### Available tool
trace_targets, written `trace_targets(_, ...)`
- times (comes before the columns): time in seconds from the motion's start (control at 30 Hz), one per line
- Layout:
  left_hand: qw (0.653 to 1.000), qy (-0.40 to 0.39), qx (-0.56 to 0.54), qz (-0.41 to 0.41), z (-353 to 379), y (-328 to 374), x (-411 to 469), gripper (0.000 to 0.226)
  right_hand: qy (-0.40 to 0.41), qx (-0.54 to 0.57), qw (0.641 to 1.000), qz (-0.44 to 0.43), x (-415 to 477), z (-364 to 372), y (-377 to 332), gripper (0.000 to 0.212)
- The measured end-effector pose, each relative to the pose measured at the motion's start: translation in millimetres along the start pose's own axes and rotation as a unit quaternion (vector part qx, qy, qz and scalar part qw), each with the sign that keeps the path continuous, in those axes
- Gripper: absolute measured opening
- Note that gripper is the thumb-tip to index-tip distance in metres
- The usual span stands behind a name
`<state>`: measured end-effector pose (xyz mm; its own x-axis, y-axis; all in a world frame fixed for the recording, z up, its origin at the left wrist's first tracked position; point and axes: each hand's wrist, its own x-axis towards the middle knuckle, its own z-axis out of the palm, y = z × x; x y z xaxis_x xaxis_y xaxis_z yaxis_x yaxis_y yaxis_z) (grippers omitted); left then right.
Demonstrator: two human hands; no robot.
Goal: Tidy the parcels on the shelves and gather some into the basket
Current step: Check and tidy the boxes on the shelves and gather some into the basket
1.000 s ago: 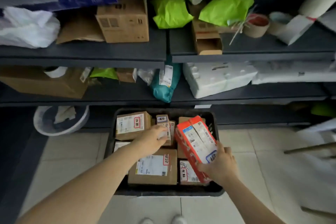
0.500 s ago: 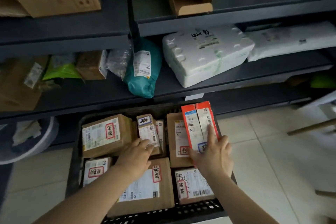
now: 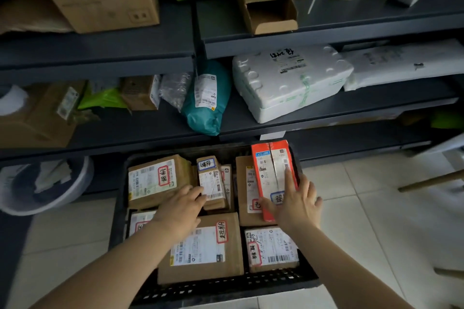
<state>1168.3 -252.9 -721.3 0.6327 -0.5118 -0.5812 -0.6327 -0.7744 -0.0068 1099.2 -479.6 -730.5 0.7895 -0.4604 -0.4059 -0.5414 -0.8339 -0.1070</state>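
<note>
1. We judge the gathering step to be in hand. The black basket (image 3: 226,287) on the floor tiles already holds a layer of labelled cartons, and the red box (image 3: 272,170) lies flat on a brown carton in the basket's far right corner.
2. Our right hand (image 3: 298,206) rests on the near end of that box. Its fingers are straight and spread, with the index finger running up the label, so it presses rather than grips.
3. Our left hand (image 3: 180,211) lies against the small parcel (image 3: 211,178) at the middle of the basket's far edge, fingers lightly bent. The thumb is hidden, so we cannot tell whether it pinches.
4. Next we would lift both hands clear without dragging anything, then reach for the shelf (image 3: 100,138). The teal bag (image 3: 206,108) overhanging its front edge looks nearest. It seems soft and would want a full grasp.
</note>
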Motion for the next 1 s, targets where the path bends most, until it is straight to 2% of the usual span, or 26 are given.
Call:
trace_targets(0.2, 0.995, 0.082, 0.004, -0.058, -55, -20, -64, 0.063, -0.015, -0.039, 0.989, -0.145, -28, -62, -44, 0.079)
trace_targets(0.33, 0.983, 0.143, 0.005, -0.112, -87, -46, -136, 0.063, -0.011, -0.071, 0.963, -0.261, -60, -111, -93, 0.079)
trace_targets(0.43, 0.963, 0.193, -0.014, -0.186, -101, -68, -211, 0.062, 0.024, -0.095, 0.931, -0.351, -96, -147, -140, 0.075)
trace_targets(0.53, 0.933, 0.222, -0.044, -0.279, -97, -82, -301, 0.06, 0.05, -0.129, 0.88, -0.454, -148, -177, -198, 0.072)
trace_targets(0.73, 0.861, 0.216, -0.063, -0.457, -43, -87, -500, 0.059, 0.038, -0.167, 0.75, -0.638, -297, -201, -320, 0.062)
trace_targets(1.0, 0.725, 0.219, -0.094, -0.646, 49, -59, -758, 0.061, 0.014, -0.179, 0.625, -0.759, -520, -169, -402, 0.064)
